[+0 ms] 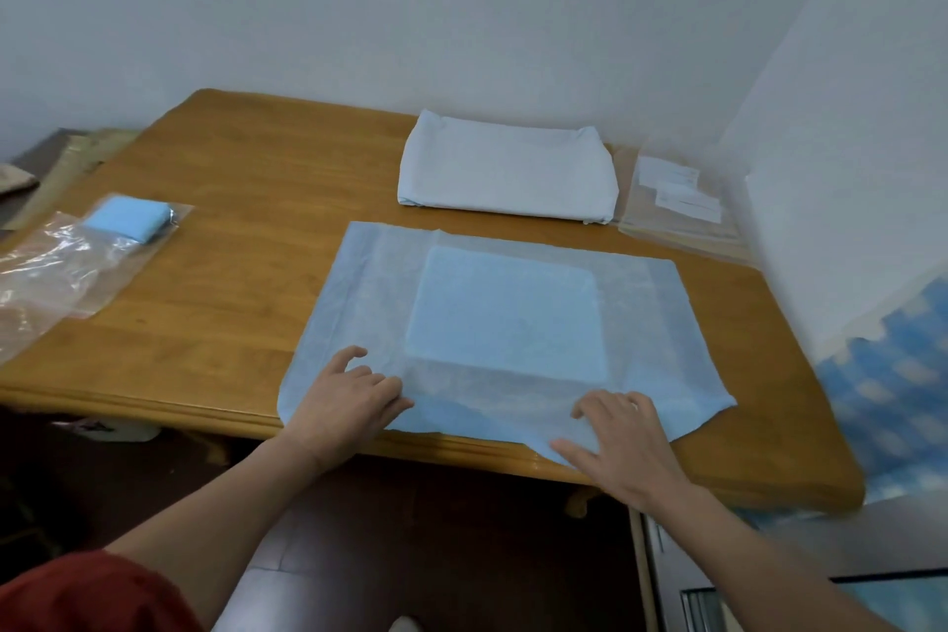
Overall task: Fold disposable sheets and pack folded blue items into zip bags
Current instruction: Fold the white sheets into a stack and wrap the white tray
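Observation:
A blue disposable sheet [505, 311] lies spread flat on the wooden table [246, 200], its sides folded inward and its near edge hanging slightly over the table's front edge. My left hand [346, 405] rests on the sheet's near left part with fingers bent. My right hand [620, 447] rests on the near right part, fingers spread over the front edge. A folded blue item [128, 218] sits inside a clear zip bag [77, 267] at the table's left.
A stack of pale folded sheets [505, 169] lies at the back of the table. Beside it on the right sits a pile of empty zip bags [677, 205]. White walls close in behind and on the right.

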